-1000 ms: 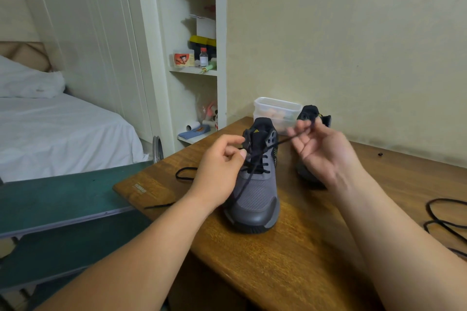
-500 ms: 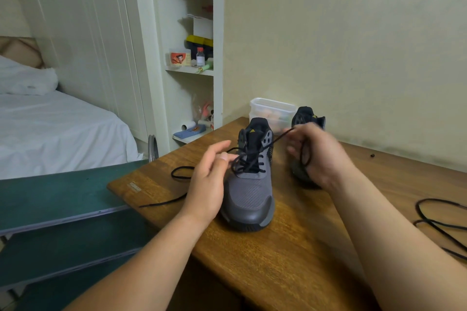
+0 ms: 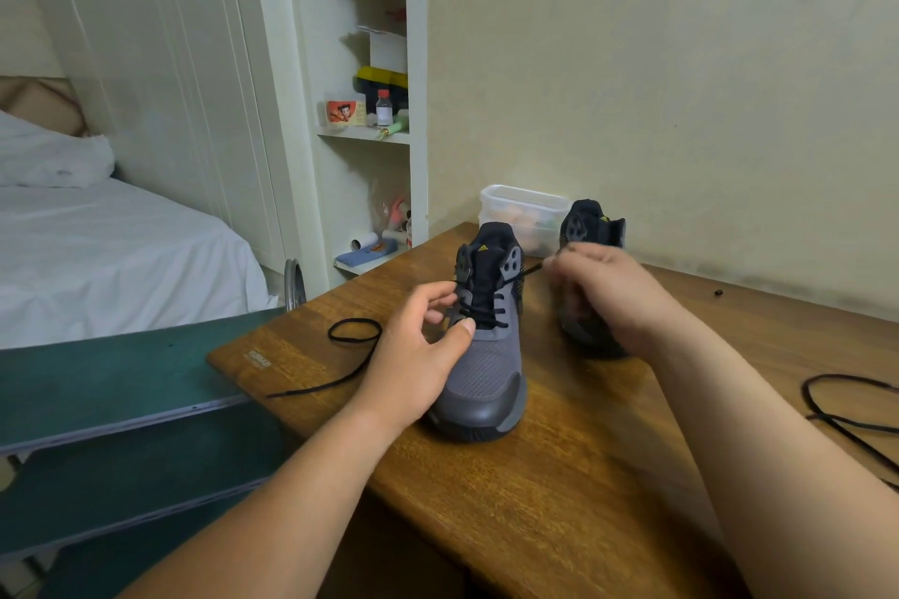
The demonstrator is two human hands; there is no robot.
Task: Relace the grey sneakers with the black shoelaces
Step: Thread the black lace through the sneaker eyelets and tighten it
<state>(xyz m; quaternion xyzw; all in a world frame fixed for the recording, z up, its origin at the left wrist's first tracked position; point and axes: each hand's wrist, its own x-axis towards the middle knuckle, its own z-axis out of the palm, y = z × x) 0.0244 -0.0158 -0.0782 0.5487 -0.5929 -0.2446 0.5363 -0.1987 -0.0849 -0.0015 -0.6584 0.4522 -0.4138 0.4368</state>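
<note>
Frame centre: a grey sneaker (image 3: pixel 486 370) stands on the table (image 3: pixel 559 477), toe toward the camera. The left hand (image 3: pixel 413 355) grips its frame-left eyelet edge. The right hand (image 3: pixel 608 297), blurred, pinches the black shoelace (image 3: pixel 528 269), drawn taut rightward.

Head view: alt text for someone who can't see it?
Two hands lace a grey sneaker on a wooden table: the left hand grips its eyelet side, the right hand holds the black lace taut. A second sneaker stands behind the right hand; a spare lace lies far right.
</note>
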